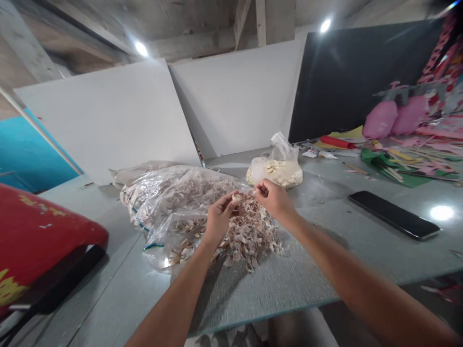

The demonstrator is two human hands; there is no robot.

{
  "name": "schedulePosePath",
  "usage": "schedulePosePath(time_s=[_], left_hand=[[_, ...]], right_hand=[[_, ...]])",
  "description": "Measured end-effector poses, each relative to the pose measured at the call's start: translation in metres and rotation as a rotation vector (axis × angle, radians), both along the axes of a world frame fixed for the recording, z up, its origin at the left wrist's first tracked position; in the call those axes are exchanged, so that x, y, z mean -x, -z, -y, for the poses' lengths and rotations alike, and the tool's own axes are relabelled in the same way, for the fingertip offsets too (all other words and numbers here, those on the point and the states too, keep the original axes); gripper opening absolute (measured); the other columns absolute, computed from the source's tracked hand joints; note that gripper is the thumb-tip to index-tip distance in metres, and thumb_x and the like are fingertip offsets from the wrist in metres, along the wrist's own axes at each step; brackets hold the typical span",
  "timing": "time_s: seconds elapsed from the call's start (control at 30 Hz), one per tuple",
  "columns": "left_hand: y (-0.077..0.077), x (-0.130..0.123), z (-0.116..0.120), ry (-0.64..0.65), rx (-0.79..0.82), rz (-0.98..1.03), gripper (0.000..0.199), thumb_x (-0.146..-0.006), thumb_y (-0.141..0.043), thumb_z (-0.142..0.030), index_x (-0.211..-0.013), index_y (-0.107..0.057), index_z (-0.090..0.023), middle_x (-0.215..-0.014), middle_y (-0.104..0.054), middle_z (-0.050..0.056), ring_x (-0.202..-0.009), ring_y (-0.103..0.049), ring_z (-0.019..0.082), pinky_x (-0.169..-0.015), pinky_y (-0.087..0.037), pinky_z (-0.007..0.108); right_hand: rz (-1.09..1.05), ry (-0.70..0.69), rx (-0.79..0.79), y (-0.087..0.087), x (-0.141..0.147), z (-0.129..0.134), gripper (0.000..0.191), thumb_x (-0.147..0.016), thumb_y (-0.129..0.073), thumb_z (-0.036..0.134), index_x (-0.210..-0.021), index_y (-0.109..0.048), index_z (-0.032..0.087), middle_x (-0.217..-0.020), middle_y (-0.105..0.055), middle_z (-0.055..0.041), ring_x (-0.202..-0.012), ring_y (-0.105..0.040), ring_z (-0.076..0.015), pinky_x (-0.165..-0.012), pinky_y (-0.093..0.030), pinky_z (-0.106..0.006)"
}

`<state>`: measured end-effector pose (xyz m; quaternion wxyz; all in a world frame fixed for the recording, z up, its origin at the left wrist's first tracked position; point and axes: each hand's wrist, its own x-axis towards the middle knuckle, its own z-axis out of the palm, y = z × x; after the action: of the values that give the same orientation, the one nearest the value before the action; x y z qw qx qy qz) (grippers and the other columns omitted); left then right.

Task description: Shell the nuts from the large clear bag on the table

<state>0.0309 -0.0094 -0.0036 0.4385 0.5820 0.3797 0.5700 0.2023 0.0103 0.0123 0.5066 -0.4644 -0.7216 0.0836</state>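
My left hand (220,212) pinches a pale garlic clove (237,197) between thumb and fingertips. Just to its right, my right hand (273,196) is closed in a pinch, apart from the clove; what its fingertips hold, if anything, is too small to name. Below both hands lies a loose heap of papery garlic skins (249,236). A large clear plastic bag (173,183) full of garlic and skins spreads out to the left, its mouth toward me. Behind my right hand sits a smaller knotted plastic bag (277,171) with peeled cloves inside.
A black phone (392,214) lies on the grey table (300,284) at right. At left is a red object (47,241) with yellow marks. Craft paper, sticks and pink bottles (381,118) crowd the back right. White boards (238,96) and a dark board (358,82) lean behind.
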Motion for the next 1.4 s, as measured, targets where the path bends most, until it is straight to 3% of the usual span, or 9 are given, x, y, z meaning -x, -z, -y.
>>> schedulePosePath(time_s=[0.17,0.33,0.5,0.87,1.07,1.3,1.4], left_hand=[[0.005,0.0,-0.003,-0.003,-0.025,-0.134,0.042,-0.076,-0.059,-0.039,-0.11,-0.059,-0.015,-0.072,-0.064,0.002,-0.06,-0.06,0.011,-0.062,-0.052,0.026],[0.009,0.002,-0.003,-0.047,-0.109,-0.184,0.03,-0.076,-0.059,-0.034,-0.099,-0.06,-0.015,-0.08,-0.066,0.004,-0.061,-0.06,0.012,-0.058,-0.048,0.023],[0.008,0.004,-0.004,-0.09,-0.149,-0.254,0.025,-0.076,-0.059,-0.031,-0.092,-0.063,-0.014,-0.072,-0.066,0.003,-0.057,-0.06,0.012,-0.055,-0.044,0.022],[0.005,0.006,-0.003,-0.092,-0.162,-0.349,0.028,-0.076,-0.059,-0.032,-0.097,-0.065,-0.015,-0.064,-0.064,0.001,-0.053,-0.06,0.013,-0.052,-0.043,0.021],[0.005,0.003,-0.002,-0.061,-0.159,-0.334,0.028,-0.076,-0.059,-0.032,-0.096,-0.065,-0.014,-0.069,-0.066,0.003,-0.058,-0.061,0.013,-0.057,-0.045,0.022],[0.004,0.004,-0.002,-0.06,-0.166,-0.313,0.029,-0.077,-0.058,-0.033,-0.098,-0.065,-0.014,-0.073,-0.067,0.004,-0.058,-0.061,0.013,-0.057,-0.045,0.022],[0.004,0.003,-0.002,-0.047,-0.142,-0.271,0.031,-0.075,-0.06,-0.033,-0.1,-0.065,-0.014,-0.079,-0.068,0.005,-0.061,-0.062,0.014,-0.058,-0.047,0.024]], right_hand=[[0.102,-0.097,-0.025,-0.002,0.003,0.006,0.024,-0.079,-0.048,0.016,-0.096,-0.065,0.018,-0.089,-0.062,-0.0065,-0.068,-0.056,-0.0124,-0.066,-0.042,-0.023],[0.074,-0.252,0.03,-0.003,0.008,0.011,0.024,-0.083,-0.05,0.029,-0.092,-0.07,0.019,-0.085,-0.066,-0.0057,-0.07,-0.059,-0.0137,-0.063,-0.044,-0.023],[0.069,-0.254,0.036,-0.002,0.01,0.011,0.022,-0.081,-0.052,0.029,-0.086,-0.071,0.019,-0.086,-0.069,-0.0043,-0.073,-0.061,-0.0139,-0.064,-0.044,-0.022],[0.105,-0.28,0.064,0.0,0.008,0.008,0.025,-0.082,-0.048,0.03,-0.079,-0.069,0.018,-0.074,-0.067,-0.0022,-0.063,-0.056,-0.0116,-0.056,-0.036,-0.02],[0.126,-0.2,0.05,0.004,0.01,0.008,0.025,-0.079,-0.046,0.027,-0.066,-0.064,0.016,-0.055,-0.056,0.0012,-0.05,-0.044,-0.0088,-0.049,-0.029,-0.02],[0.006,-0.304,0.122,0.001,0.01,0.01,0.029,-0.081,-0.048,0.035,-0.09,-0.069,0.018,-0.074,-0.067,-0.0029,-0.058,-0.054,-0.0114,-0.051,-0.037,-0.02],[0.007,-0.293,0.121,0.003,0.01,0.009,0.029,-0.081,-0.048,0.034,-0.089,-0.07,0.017,-0.073,-0.068,-0.0035,-0.057,-0.055,-0.0117,-0.051,-0.038,-0.02]])
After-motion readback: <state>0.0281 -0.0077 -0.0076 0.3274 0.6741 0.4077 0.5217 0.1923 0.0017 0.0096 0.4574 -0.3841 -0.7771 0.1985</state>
